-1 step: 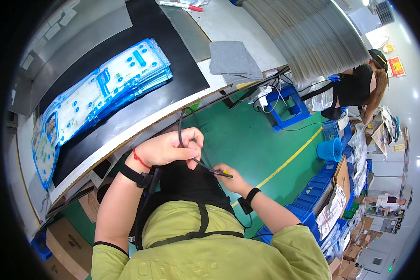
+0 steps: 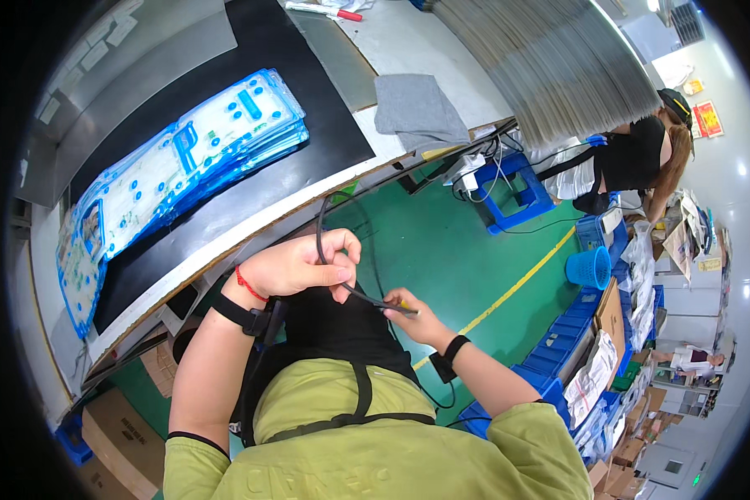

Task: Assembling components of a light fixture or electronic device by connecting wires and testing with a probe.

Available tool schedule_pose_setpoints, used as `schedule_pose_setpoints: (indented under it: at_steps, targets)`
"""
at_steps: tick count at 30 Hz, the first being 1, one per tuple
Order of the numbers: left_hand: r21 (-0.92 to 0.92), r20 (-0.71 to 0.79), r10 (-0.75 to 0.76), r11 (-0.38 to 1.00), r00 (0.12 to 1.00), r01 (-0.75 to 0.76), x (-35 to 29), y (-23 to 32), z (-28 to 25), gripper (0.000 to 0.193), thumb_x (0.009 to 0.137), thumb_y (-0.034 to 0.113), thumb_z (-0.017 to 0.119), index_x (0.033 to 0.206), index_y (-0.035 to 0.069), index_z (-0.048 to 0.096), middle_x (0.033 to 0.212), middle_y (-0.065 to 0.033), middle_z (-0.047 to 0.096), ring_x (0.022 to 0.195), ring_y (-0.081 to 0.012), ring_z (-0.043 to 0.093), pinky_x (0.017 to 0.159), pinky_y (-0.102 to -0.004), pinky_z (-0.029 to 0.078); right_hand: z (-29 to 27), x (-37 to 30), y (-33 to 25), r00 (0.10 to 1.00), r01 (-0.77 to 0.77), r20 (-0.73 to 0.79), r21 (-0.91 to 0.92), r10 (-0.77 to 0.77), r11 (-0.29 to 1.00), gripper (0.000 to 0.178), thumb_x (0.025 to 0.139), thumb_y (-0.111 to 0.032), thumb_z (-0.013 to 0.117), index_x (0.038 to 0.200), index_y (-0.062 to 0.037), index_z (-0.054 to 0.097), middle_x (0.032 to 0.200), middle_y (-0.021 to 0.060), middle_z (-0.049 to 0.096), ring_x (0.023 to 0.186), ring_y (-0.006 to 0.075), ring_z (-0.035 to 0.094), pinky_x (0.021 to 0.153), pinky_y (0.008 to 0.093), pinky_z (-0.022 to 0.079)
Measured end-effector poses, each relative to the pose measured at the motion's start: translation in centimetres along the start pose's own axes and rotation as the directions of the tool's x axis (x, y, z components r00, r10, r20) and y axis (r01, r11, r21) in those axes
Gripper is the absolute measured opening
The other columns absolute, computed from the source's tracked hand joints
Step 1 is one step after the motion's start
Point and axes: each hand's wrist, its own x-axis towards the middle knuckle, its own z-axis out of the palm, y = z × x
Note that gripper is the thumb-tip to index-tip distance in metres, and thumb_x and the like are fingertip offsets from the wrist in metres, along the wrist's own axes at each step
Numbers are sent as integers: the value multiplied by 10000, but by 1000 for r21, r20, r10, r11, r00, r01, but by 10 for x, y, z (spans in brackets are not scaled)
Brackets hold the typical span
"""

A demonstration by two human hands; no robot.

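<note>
A dark cable (image 2: 360, 292) hangs in front of me, its upper part looping up to the bench edge. My left hand (image 2: 312, 265) pinches it between thumb and curled fingers; a red cord and a black band circle that wrist. Lower and to the right, my right hand (image 2: 415, 317) closes on the cable near its end, where a small yellow patch shows by the fingers. To the left of my hands, a stack of blue-and-white plastic panels (image 2: 162, 171) with cut-out holes lies on the black mat (image 2: 329, 137) of the bench.
A grey cloth (image 2: 417, 107), a red-capped marker (image 2: 348, 15) and a tall stack of thin grey sheets (image 2: 558, 71) are on the bench. Beyond stand a blue stool (image 2: 521, 200), a blue basket (image 2: 588, 267) and blue crates (image 2: 550, 350). A person in black (image 2: 637, 154) bends at the right.
My right hand has shifted very slightly up and right with the cable end. My left hand has barely moved.
</note>
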Motion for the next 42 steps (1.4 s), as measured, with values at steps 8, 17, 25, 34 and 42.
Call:
schedule_pose_setpoints:
  at_steps: [8, 17, 25, 34, 42]
  targets:
    - [-41, -108, -32, 999, 994, 27, 5, -14, -5, 180, 973, 168, 552, 1089, 52, 479, 885, -67, 648, 812, -137, 643, 748, -263, 499, -43, -13, -38, 902, 215, -187, -586, -388, 781, 195, 856, -27, 606, 1030, -89, 669, 1198, 146, 574, 1106, 365, 509, 952, 423, 419]
    - [688, 316, -326, 725, 891, 22, 19, -48, 110, 344, 882, 357, 657, 1036, 58, 583, 863, -112, 639, 782, -243, 624, 686, -351, 482, -160, -95, -115, 917, 53, -398, 44, -31, 998, 355, 1045, -226, 354, 1140, 23, 588, 644, -31, 399, 563, 82, 347, 555, 254, 328]
    - [857, 381, -484, 504, 788, -105, 25, -58, 170, 382, 886, 368, 589, 1002, 9, 648, 959, -171, 667, 909, -352, 643, 784, -443, 510, -87, -135, -153, 754, -277, 636, 82, 164, 957, 191, 925, -129, 627, 1048, 6, 685, 892, 56, 639, 813, 147, 558, 759, 291, 453]
    - [898, 356, -429, 403, 830, -177, 30, -60, 180, 195, 793, 185, 620, 786, 2, 688, 815, -195, 680, 741, -349, 676, 648, -442, 532, -32, -161, -110, 839, -248, 494, -25, 228, 968, 168, 856, -165, 690, 899, -4, 671, 745, 40, 626, 681, 107, 562, 638, 269, 471]
    - [862, 283, -7, 441, 959, -251, 20, -100, 179, 149, 793, 91, 550, 799, -32, 634, 746, -191, 640, 717, -370, 656, 607, -441, 537, 14, -168, -87, 969, -205, -208, -395, 131, 895, 282, 777, -160, 705, 1005, -29, 602, 867, 178, 661, 845, 323, 663, 722, 361, 508]
